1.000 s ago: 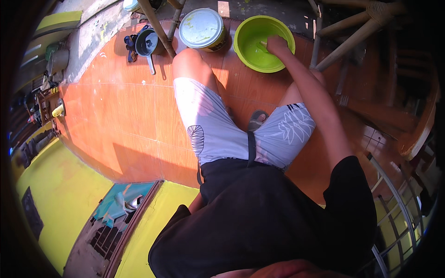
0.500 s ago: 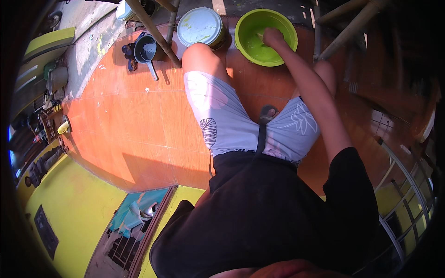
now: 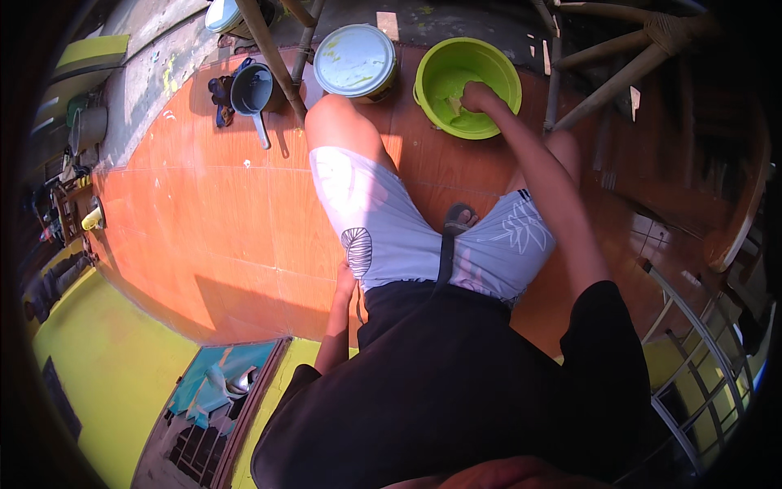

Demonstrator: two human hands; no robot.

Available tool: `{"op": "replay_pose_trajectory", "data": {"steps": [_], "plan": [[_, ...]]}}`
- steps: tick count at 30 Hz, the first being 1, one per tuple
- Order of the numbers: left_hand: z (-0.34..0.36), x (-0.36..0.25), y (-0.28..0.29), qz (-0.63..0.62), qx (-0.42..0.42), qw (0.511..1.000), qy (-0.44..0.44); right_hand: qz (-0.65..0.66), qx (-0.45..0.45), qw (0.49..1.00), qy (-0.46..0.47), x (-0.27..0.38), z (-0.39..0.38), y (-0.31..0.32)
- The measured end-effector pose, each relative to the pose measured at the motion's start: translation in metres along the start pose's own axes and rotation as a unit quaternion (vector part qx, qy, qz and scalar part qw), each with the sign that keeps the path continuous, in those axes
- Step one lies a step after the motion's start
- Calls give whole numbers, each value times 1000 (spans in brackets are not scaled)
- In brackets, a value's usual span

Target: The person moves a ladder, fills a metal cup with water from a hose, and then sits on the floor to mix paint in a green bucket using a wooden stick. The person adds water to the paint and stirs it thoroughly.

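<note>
My right hand is down inside a bright green plastic basin that has wet green stuff in its bottom. Its fingers are curled on a small pale item, whose kind is hard to make out. Low beside the outer side of my left thigh is my left hand; its fingers are partly hidden by the shorts. Left of the basin stands a lidded white bucket, close to my left knee.
A grey-blue dipper lies by dark footwear. Bamboo legs rise around the buckets over orange tile flooring. Metal bars are at lower right, a yellow wall and broken window at lower left.
My left hand and forearm have come into view beside my left thigh. My right hand has shifted about within the basin; the whole view has also shifted slightly.
</note>
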State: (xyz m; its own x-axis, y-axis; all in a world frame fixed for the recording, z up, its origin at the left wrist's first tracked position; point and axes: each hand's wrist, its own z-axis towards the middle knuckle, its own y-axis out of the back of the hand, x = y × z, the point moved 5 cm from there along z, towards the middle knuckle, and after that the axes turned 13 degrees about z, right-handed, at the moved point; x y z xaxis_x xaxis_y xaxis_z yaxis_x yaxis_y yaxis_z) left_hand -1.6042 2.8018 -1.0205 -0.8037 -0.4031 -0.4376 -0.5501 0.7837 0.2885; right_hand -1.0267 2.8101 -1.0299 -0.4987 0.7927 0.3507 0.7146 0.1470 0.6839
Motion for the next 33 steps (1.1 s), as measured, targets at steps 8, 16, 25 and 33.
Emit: {"op": "replay_pose_trajectory", "data": {"steps": [8,16,25,33], "plan": [[-8,-288,69,-55,-334,867,-365,20,-91,995,-36,7,9,37],[79,-347,-129,-43,12,981,-187,-47,64,995,-58,-19,9,-1],[119,-324,-175,-223,172,949,-139,39,-60,997,-21,-26,4,4],[119,-315,-180,-235,93,943,-216,-43,-56,998,-2,-23,-3,4]]}}
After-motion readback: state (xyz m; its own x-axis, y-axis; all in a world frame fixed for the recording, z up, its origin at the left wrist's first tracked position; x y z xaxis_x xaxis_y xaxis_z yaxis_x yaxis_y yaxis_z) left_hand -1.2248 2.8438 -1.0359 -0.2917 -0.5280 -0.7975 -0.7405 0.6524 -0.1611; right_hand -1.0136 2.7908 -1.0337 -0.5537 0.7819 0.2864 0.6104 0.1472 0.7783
